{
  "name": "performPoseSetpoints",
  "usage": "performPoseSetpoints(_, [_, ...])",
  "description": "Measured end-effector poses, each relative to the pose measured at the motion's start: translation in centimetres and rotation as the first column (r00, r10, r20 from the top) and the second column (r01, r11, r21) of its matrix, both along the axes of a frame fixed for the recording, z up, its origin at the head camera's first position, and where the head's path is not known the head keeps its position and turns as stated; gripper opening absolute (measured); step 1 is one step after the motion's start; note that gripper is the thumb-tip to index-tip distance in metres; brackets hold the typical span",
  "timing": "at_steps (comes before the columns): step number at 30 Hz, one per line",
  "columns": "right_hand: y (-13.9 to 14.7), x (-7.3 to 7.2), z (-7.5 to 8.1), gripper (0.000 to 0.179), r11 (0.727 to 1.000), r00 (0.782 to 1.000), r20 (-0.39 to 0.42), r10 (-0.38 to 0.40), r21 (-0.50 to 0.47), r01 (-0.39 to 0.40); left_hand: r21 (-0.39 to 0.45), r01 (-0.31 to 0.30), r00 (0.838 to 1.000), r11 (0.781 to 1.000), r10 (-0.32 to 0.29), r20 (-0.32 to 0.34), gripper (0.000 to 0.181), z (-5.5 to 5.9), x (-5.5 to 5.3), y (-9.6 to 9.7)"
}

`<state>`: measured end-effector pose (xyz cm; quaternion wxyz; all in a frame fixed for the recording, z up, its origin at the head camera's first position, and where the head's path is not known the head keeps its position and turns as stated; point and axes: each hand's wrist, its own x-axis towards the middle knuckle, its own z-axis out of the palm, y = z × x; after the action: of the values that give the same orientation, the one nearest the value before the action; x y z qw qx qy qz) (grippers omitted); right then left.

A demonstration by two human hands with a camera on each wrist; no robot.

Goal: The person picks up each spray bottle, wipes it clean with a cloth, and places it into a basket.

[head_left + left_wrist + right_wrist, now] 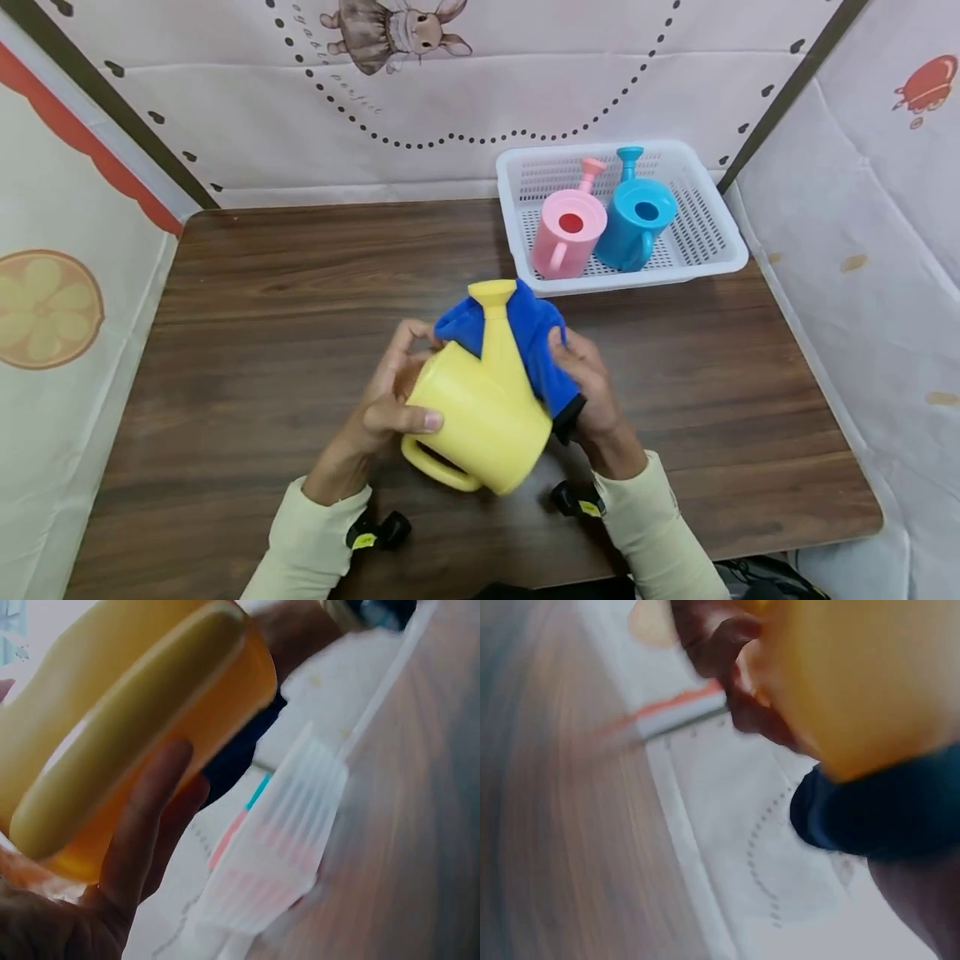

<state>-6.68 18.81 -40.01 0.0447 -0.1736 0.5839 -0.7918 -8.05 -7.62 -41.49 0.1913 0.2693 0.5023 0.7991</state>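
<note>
A yellow watering can (pixel 476 417) is held tilted above the table, its spout pointing away from the person and its handle toward the lower left. My left hand (pixel 393 392) grips the can by its left end, thumb on the near side; in the left wrist view its fingers (pixel 150 817) lie against the can's wall. A blue cloth (pixel 543 342) with a black edge is draped behind the spout and along the can's right side. My right hand (pixel 588 379) holds this cloth against the can, thumb on top; its other fingers are mostly hidden.
A white perforated basket (pixel 705 271) stands at the back right of the brown wooden table (pixel 262 333). Inside it are a pink watering can (pixel 566 237) and a blue watering can (pixel 633 229), side by side. Printed fabric walls enclose the table at the back and sides.
</note>
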Motion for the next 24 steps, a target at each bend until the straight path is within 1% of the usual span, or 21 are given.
performPoseSetpoints(2, [-0.2, 0.5, -0.3, 0.039, 0.982, 0.990, -0.074, -0.122, 0.133, 0.131, -0.025, -0.112, 0.994, 0.993, 0.112, -0.013, 0.066, 0.1, -0.2, -0.1])
performPoseSetpoints(3, [-0.3, 0.8, -0.4, 0.037, 0.959, 0.976, -0.136, -0.172, 0.204, 0.198, -0.051, -0.167, 0.986, 0.985, 0.166, -0.025, 0.067, 0.2, -0.2, -0.2])
performPoseSetpoints(5, [-0.7, 1.3, -0.7, 0.034, 0.886, 0.931, -0.296, -0.215, 0.343, 0.314, -0.127, -0.280, 0.960, 0.952, 0.274, -0.064, 0.071, 0.4, -0.1, -0.2])
performPoseSetpoints(6, [-0.9, 1.6, -0.8, 0.036, 0.837, 0.902, -0.381, -0.203, 0.411, 0.362, -0.180, -0.351, 0.936, 0.919, 0.337, -0.106, 0.072, 0.5, 0.0, 0.0])
performPoseSetpoints(7, [-1.1, 1.9, -0.9, 0.040, 0.786, 0.873, -0.460, -0.164, 0.473, 0.397, -0.242, -0.425, 0.904, 0.872, 0.395, -0.165, 0.074, 0.5, 0.0, 0.1])
performPoseSetpoints(8, [-1.4, 2.2, -1.0, 0.045, 0.741, 0.838, -0.534, -0.111, 0.518, 0.428, -0.300, -0.496, 0.866, 0.815, 0.442, -0.234, 0.076, 0.6, 0.1, 0.4])
performPoseSetpoints(9, [-1.7, 2.4, -1.1, 0.050, 0.704, 0.805, -0.590, -0.056, 0.549, 0.451, -0.352, -0.563, 0.824, 0.748, 0.478, -0.304, 0.077, 0.6, 0.2, 0.6])
performPoseSetpoints(10, [-2.0, 2.6, -1.2, 0.053, 0.682, 0.783, -0.622, -0.003, 0.571, 0.457, -0.396, -0.622, 0.781, 0.675, 0.501, -0.372, 0.078, 0.6, 0.4, 0.9])
performPoseSetpoints(11, [-2.3, 2.6, -1.4, 0.054, 0.667, 0.764, -0.644, 0.037, 0.585, 0.462, -0.424, -0.665, 0.745, 0.614, 0.510, -0.430, 0.079, 0.5, 0.5, 1.1])
performPoseSetpoints(12, [-2.6, 2.7, -1.5, 0.055, 0.661, 0.751, -0.657, 0.061, 0.590, 0.463, -0.444, -0.693, 0.719, 0.567, 0.504, -0.479, 0.081, 0.4, 0.7, 1.3])
performPoseSetpoints(13, [-2.9, 2.6, -1.5, 0.056, 0.667, 0.744, -0.665, 0.071, 0.586, 0.460, -0.449, -0.700, 0.711, 0.555, 0.487, -0.507, 0.082, 0.2, 0.9, 1.5])
performPoseSetpoints(14, [-3.1, 2.5, -1.5, 0.056, 0.679, 0.739, -0.670, 0.065, 0.573, 0.459, -0.445, -0.697, 0.713, 0.562, 0.475, -0.516, 0.083, 0.1, 1.1, 1.7])
performPoseSetpoints(16, [-3.2, 2.3, -1.4, 0.055, 0.695, 0.737, -0.674, 0.051, 0.554, 0.458, -0.419, -0.700, 0.706, 0.578, 0.477, -0.523, 0.084, -0.1, 1.4, 2.0])
performPoseSetpoints(17, [-3.2, 2.1, -1.4, 0.054, 0.697, 0.731, -0.680, 0.043, 0.545, 0.466, -0.394, -0.713, 0.692, 0.580, 0.493, -0.527, 0.084, -0.1, 1.4, 2.0])
performPoseSetpoints(18, [-3.1, 2.1, -1.5, 0.054, 0.697, 0.733, -0.680, 0.031, 0.540, 0.471, -0.364, -0.733, 0.670, 0.575, 0.516, -0.533, 0.085, 0.0, 1.5, 2.1])
performPoseSetpoints(19, [-3.0, 2.1, -1.7, 0.054, 0.695, 0.737, -0.675, 0.013, 0.536, 0.479, -0.331, -0.759, 0.639, 0.560, 0.542, -0.546, 0.085, 0.0, 1.4, 2.1])
performPoseSetpoints(20, [-2.8, 2.0, -2.0, 0.053, 0.696, 0.751, -0.660, -0.015, 0.532, 0.482, -0.300, -0.791, 0.596, 0.533, 0.563, -0.573, 0.085, 0.2, 1.4, 2.1])
performPoseSetpoints(21, [-2.6, 2.1, -2.4, 0.052, 0.699, 0.780, -0.623, -0.061, 0.531, 0.479, -0.282, -0.816, 0.560, 0.505, 0.566, -0.605, 0.086, 0.3, 1.4, 2.0])
performPoseSetpoints(22, [-2.4, 2.1, -2.7, 0.049, 0.700, 0.817, -0.560, -0.134, 0.530, 0.478, -0.276, -0.831, 0.534, 0.483, 0.553, -0.640, 0.087, 0.4, 1.3, 2.0])
performPoseSetpoints(23, [-2.2, 2.1, -3.0, 0.046, 0.709, 0.856, -0.467, -0.224, 0.524, 0.471, -0.278, -0.840, 0.516, 0.466, 0.529, -0.674, 0.088, 0.6, 1.3, 1.9])
performPoseSetpoints(24, [-1.9, 2.0, -3.3, 0.044, 0.730, 0.880, -0.351, -0.321, 0.500, 0.466, -0.285, -0.839, 0.511, 0.463, 0.493, -0.704, 0.089, 0.7, 1.2, 1.8])
